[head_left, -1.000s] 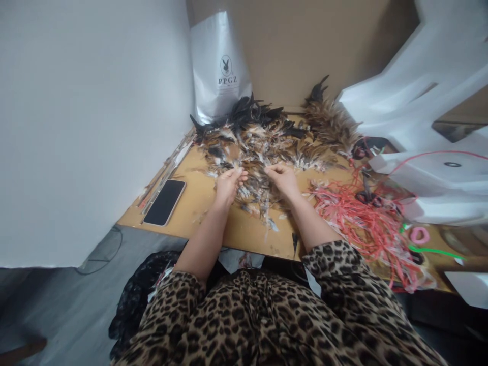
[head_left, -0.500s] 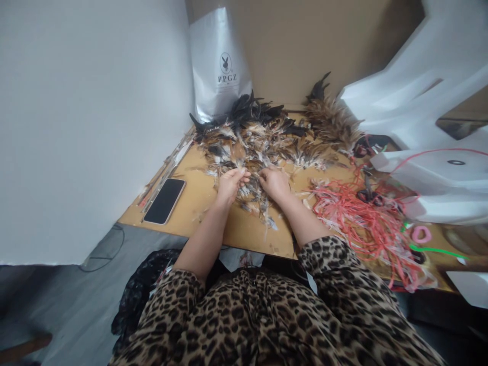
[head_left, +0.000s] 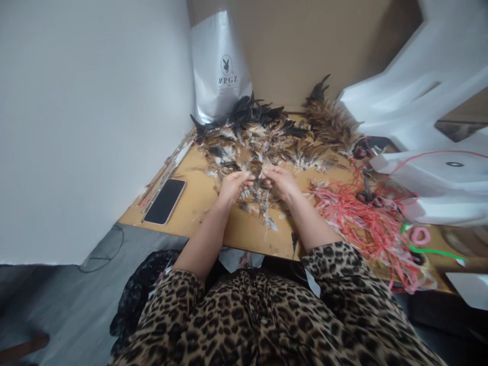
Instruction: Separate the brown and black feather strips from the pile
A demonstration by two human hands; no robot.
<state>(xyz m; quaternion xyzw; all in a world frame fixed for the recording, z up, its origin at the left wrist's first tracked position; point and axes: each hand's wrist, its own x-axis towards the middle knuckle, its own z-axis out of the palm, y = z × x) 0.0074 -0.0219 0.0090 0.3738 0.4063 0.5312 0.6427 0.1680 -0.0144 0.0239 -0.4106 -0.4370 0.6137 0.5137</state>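
A large pile of brown, black and white feathers [head_left: 263, 134] spreads over the tan table in front of me. At its near edge my left hand [head_left: 233, 186] is pinched, thumb against fingers; what it holds, if anything, is too small to make out. My right hand [head_left: 281, 182] faces it, a small gap away, with a pale feather [head_left: 266, 168] pinched between thumb and fingers. Beneath and between the hands lie loose small grey-brown feathers [head_left: 263, 206], some trailing toward the table's front edge.
A phone [head_left: 165, 201] lies left of my hands. Red and white strings [head_left: 358, 218] are heaped at the right, with black-handled scissors [head_left: 366, 193] on them. Behind the feathers stands a silvery bag [head_left: 219, 66]. A white machine [head_left: 415, 91] occupies the right side.
My right hand has lifted slightly from the feathers and turned, now showing a pale feather in its pinch. My left hand has shifted slightly right and stays pinched.
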